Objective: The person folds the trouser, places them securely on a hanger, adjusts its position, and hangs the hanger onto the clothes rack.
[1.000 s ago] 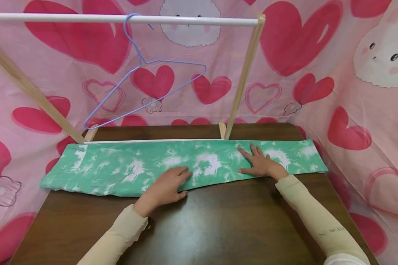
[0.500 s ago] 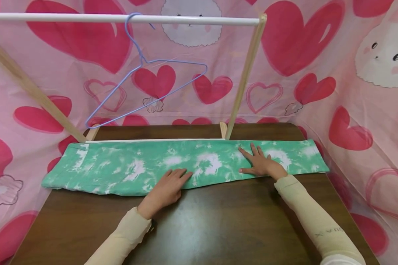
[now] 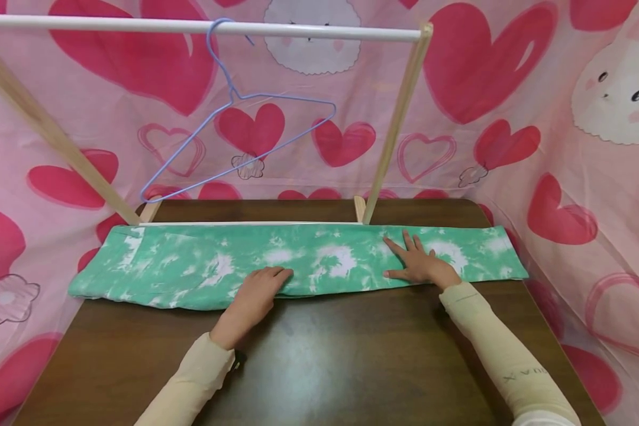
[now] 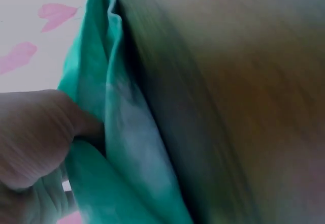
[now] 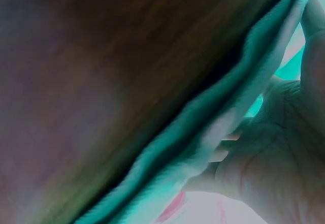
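Note:
A pair of green and white tie-dye trousers (image 3: 176, 266) lies folded lengthwise across the table, the wide waist end at left and the narrow leg ends at right. My left hand (image 3: 255, 290) is at the front edge, fingers over the cloth. In the left wrist view the thumb (image 4: 40, 132) reaches in between the cloth layers, pinching the upper one against the fingers. Spread out flat, my right hand (image 3: 418, 263) rests on the leg part. The right wrist view shows its palm (image 5: 269, 168) beside the layered cloth edge.
Behind the trousers stands a rack with a white rail (image 3: 319, 31) and wooden posts (image 3: 399, 124). A blue wire hanger (image 3: 234, 168) hangs from the rail. Pink heart-print fabric (image 3: 559, 154) surrounds the dark wooden table (image 3: 341, 361) at the back and sides.
My left hand has slid a little left along the front edge, its thumb now out of sight in the head view. The front edge there has shifted slightly back. The right hand stays in place.

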The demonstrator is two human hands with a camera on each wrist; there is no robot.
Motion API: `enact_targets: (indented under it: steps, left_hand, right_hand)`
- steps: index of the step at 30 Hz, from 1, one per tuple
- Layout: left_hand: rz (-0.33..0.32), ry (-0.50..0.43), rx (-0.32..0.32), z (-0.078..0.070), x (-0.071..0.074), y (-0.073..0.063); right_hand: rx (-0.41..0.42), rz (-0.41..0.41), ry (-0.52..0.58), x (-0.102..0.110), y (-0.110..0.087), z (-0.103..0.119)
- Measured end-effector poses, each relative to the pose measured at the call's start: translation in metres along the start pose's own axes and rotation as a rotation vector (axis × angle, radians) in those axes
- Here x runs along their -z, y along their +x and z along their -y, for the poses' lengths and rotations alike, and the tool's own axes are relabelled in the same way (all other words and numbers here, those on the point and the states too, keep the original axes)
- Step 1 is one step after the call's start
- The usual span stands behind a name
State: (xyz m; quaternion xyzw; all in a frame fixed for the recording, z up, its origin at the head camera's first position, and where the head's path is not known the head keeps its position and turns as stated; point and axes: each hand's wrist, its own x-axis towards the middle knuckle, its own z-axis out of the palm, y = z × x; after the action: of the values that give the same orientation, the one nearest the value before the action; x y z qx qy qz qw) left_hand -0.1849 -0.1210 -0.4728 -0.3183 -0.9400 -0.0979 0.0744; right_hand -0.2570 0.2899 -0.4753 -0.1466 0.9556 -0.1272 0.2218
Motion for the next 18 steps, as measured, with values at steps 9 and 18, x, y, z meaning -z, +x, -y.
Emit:
enact_targets:
  steps: [9, 18]
  left_hand:
    - [0.07, 0.066, 0.159, 0.007, 0.01, -0.027]
    - [0.007, 0.081, 0.19, 0.021, 0.03, -0.047]
  right_hand:
    - [-0.002, 0.018, 0.016, -0.001, 0.002, -0.004]
    - [-0.003, 0.019, 0.024, 0.001, 0.003, -0.006]
